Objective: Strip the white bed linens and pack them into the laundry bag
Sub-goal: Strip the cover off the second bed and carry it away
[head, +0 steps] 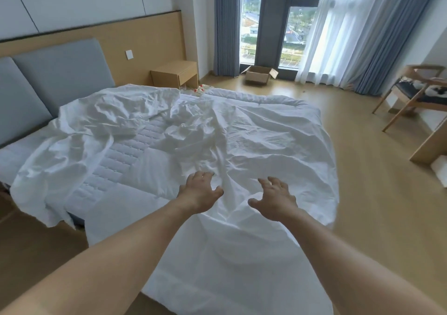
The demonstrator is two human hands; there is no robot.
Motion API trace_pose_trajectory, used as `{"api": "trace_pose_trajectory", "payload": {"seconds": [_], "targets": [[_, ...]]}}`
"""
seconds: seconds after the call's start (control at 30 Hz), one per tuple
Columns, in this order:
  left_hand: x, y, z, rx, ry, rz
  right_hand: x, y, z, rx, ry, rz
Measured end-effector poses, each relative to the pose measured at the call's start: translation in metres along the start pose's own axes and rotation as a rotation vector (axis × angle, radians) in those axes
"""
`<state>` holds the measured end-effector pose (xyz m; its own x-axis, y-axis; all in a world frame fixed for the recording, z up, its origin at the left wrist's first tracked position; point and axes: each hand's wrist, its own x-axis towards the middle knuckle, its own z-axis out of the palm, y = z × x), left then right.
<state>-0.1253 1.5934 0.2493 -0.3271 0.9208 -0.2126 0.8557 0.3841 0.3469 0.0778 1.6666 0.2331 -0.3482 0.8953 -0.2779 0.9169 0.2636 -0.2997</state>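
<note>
The white sheet lies loose and crumpled all over the bed. It is bunched up in the middle, and one long fold runs down toward the person. At the near end it hangs off the bed, down toward the wooden floor. On the left side another part of it hangs over the edge too. Where the sheet is pulled back, a strip of the padded mattress cover shows.

Both arms reach out over the near part of the sheet. The left hand is just left of the long fold, and the right hand is just right of it. The fingers of both hands are spread wide and bent a little. They hold nothing. It is not clear whether the fingertips touch the cloth.

Grey cushions stand at the head of the bed, against a wooden wall panel. A small wooden nightstand is beside the far corner of the bed. An open cardboard box sits on the floor by the tall window, between blue-grey curtains. A wooden chair stands at the right.
</note>
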Motion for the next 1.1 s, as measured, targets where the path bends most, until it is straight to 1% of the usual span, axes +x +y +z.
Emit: {"api": "trace_pose_trajectory", "payload": {"seconds": [0.13, 0.27, 0.43, 0.6, 0.73, 0.8, 0.9, 0.97, 1.03, 1.1], "targets": [[0.061, -0.011, 0.026, 0.048, -0.109, -0.019, 0.060, 0.015, 0.032, 0.048, -0.063, 0.080], [0.126, -0.023, 0.060, 0.031, -0.194, -0.054, 0.112, 0.027, 0.074, 0.085, -0.160, 0.171], [0.189, -0.039, 0.118, -0.010, -0.266, -0.149, 0.155, 0.057, 0.127, 0.014, -0.246, 0.292], [0.236, -0.062, 0.166, 0.014, -0.268, -0.285, 0.192, 0.090, 0.160, -0.019, -0.249, 0.424], [0.274, -0.086, 0.187, 0.021, -0.258, -0.402, 0.216, 0.106, 0.178, -0.011, -0.187, 0.528], [0.291, -0.096, 0.196, -0.025, -0.252, -0.461, 0.227, 0.111, 0.185, 0.087, -0.163, 0.594], [0.313, -0.109, 0.208, -0.178, -0.209, -0.580, 0.243, 0.108, 0.201, 0.253, -0.116, 0.698], [0.324, -0.118, 0.212, -0.254, -0.182, -0.649, 0.249, 0.103, 0.211, 0.249, -0.102, 0.734], [0.333, -0.126, 0.214, -0.325, -0.186, -0.715, 0.253, 0.095, 0.217, 0.173, -0.101, 0.706], [0.340, -0.129, 0.212, -0.477, -0.193, -0.750, 0.257, 0.081, 0.216, 0.214, -0.084, 0.708]]}}
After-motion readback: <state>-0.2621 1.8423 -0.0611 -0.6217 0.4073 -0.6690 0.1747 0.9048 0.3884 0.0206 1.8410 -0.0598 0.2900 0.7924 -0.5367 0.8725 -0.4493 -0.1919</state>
